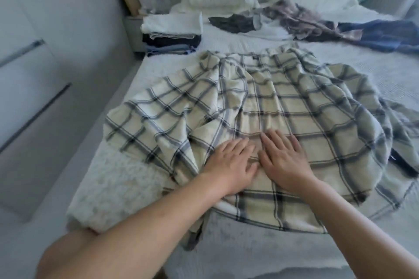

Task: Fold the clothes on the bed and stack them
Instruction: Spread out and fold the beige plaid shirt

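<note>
The plaid shirt (260, 106) is pressed flat on the bed (374, 70) by left hand (229, 165) & right hand (285, 158) — fingers straight, nothing gripped — probably so wrinkles are smoothed before folding.

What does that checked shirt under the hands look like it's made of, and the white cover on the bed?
The shirt looks like soft woven cloth, perhaps flannel or brushed cotton: matt, with a woven check and loose folds. The cover looks like a fluffy, nubbly fleece or knit, with a bumpy pile at the near left corner. The blur leaves both fibres uncertain.
</note>
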